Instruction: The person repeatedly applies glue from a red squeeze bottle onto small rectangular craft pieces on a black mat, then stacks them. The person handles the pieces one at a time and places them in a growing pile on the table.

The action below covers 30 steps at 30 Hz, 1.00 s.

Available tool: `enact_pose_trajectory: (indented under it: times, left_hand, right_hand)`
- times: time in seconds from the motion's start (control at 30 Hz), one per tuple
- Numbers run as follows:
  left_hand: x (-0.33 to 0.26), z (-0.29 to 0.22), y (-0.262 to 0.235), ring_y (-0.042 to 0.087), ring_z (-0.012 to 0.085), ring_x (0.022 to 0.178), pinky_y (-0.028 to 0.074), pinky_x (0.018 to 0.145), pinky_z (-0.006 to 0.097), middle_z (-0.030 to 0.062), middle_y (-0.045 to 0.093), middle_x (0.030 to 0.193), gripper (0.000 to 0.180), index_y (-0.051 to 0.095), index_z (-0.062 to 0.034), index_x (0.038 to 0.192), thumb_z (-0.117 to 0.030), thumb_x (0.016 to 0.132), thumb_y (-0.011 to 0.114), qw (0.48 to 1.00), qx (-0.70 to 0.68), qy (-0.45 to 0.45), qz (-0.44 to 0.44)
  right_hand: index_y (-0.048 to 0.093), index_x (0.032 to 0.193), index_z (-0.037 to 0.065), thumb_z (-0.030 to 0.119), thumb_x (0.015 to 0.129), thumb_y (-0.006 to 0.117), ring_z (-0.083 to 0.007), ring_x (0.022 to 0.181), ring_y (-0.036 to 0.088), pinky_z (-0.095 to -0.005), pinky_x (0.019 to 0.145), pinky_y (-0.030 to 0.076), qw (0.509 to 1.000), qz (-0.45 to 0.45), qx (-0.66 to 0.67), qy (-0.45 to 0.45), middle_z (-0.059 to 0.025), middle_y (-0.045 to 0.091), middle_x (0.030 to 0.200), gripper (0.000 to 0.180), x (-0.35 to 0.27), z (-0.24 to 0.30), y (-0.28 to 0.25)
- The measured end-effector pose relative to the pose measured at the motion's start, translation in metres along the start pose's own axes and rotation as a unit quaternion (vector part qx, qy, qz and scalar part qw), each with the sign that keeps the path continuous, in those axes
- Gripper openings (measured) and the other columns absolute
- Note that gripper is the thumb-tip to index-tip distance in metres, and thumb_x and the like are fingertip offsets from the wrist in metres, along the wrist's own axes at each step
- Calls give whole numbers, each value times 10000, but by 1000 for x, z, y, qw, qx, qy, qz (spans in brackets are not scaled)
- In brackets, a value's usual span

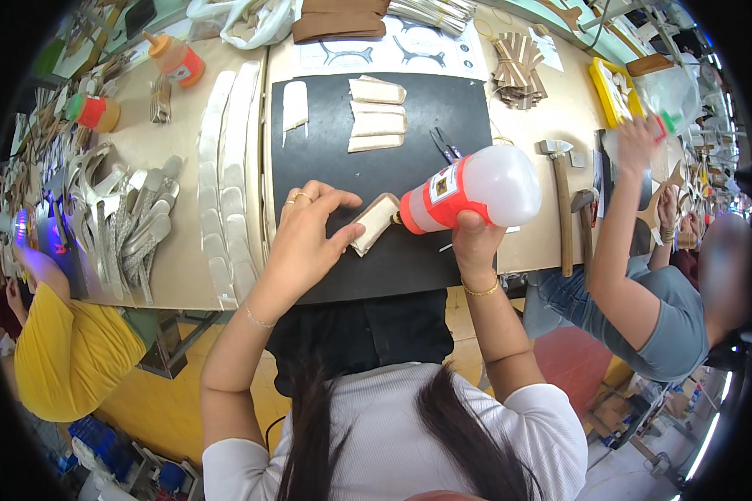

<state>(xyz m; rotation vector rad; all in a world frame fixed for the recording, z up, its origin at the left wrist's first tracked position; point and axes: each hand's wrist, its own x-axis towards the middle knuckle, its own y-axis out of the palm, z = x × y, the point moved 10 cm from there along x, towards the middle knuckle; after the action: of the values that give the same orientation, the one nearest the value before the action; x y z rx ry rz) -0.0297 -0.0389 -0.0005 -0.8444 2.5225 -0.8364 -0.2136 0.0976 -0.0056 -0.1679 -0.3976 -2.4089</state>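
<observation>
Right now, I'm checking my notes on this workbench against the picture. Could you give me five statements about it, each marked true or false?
1. The right hand holds a translucent bottle with a red label. True.
2. That bottle stands upright. False: it is tipped over on its side, its nozzle at a beige piece.
3. The left hand grips a hammer. False: its thumb is at the beige piece.
4. A hammer with a wooden handle lies to the right of the black mat. True.
5. The yellow tray is at the picture's left. False: the yellow tray is at the upper right.
</observation>
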Motion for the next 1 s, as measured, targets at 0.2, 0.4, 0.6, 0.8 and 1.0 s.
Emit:
enact_pose_trajectory:
  times: [0.2,0.4,0.6,0.8,1.0]
  left_hand:
    - [-1,5,3,529,270,1037,430,925,358,90,569,1054,326,679,-65,1115,-191,825,757,999,-28,-12,12]
    - [-5,3,-1,528,267,1001,432,902,357,88,568,1020,269,713,-55,1047,-190,819,760,1000,-8,9,-26]
    - [-16,-20,-8,527,259,940,421,848,368,65,573,953,177,740,-45,942,-122,787,774,990,58,81,-96]
    - [-22,-32,-7,540,251,917,409,830,371,53,590,950,146,728,-49,921,-63,779,761,984,93,105,-111]
    - [-18,-22,-7,544,258,945,405,848,369,69,594,995,196,724,-52,975,-91,785,754,987,72,62,-131]
  right_hand:
    - [385,1379,-1,619,659,821,-263,1121,606,-386,948,527,993,63,-40,90,-175,572,1279,1045,-29,-18,22]
    - [409,1365,21,687,646,786,-274,1054,645,-415,904,558,990,16,50,133,-166,598,1210,1050,-41,-20,27]
    - [441,1310,12,815,707,623,-266,949,676,-445,808,601,987,-84,94,101,-146,612,1116,1020,-2,3,-19]
    - [424,1320,32,802,755,590,-269,939,684,-445,782,616,989,-86,86,78,-138,615,1086,969,4,10,-28]
    - [388,1363,16,736,693,717,-279,1028,650,-443,860,593,988,-64,100,94,-152,548,1251,1037,4,3,-31]
